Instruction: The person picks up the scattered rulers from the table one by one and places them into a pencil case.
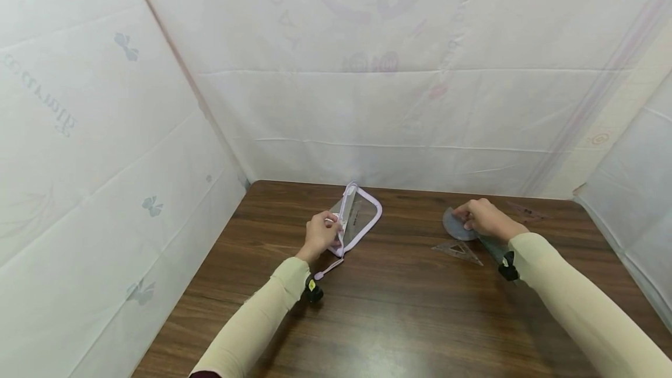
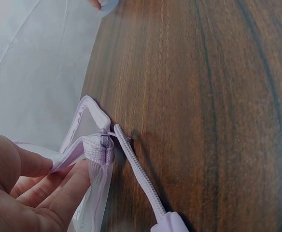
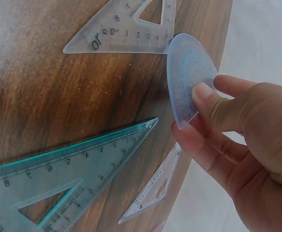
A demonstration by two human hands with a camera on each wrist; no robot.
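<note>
My left hand [image 1: 321, 233] is pinching the pouch [image 1: 360, 219] by its edge at twelve o'clock; my right hand [image 1: 487, 218] is pinching the protractor [image 1: 454, 228] at one o'clock. Even pressure should be preventing slippage.

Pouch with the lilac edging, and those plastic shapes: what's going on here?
The fingers of a person's left hand pinch an edge of the pouch, which appears open. The right hand holds a protractor between thumb and fingers. Near that hand, a clear set square, a green-tinted set square and a small set square lie on the table, outside the pouch.
</note>
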